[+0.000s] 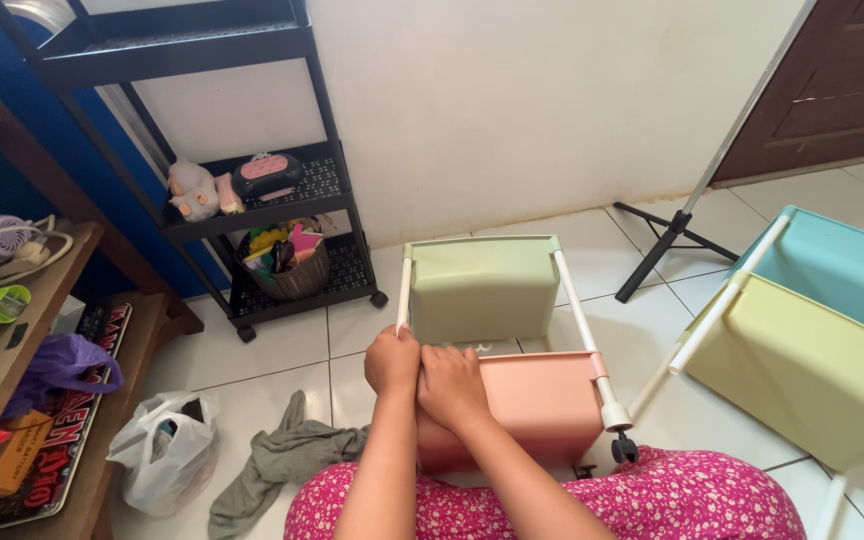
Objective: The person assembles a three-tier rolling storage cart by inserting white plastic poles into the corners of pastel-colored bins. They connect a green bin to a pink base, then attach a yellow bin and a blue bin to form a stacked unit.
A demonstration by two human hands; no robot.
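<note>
A small cart lies on its side on the tiled floor in front of me, with a green tray farther away and a pink tray close to my lap. White poles join them, the left pole and the right pole. My left hand is closed around the near end of the left pole, where it meets the pink tray. My right hand presses right beside it, fingers curled over the pink tray's top left corner. A black caster shows at the tray's right.
A second cart section with a yellow-green tray and a blue tray lies at the right. A black shelf cart stands at the wall, a tripod leg behind. A grey cloth and a plastic bag lie left, by wooden shelves.
</note>
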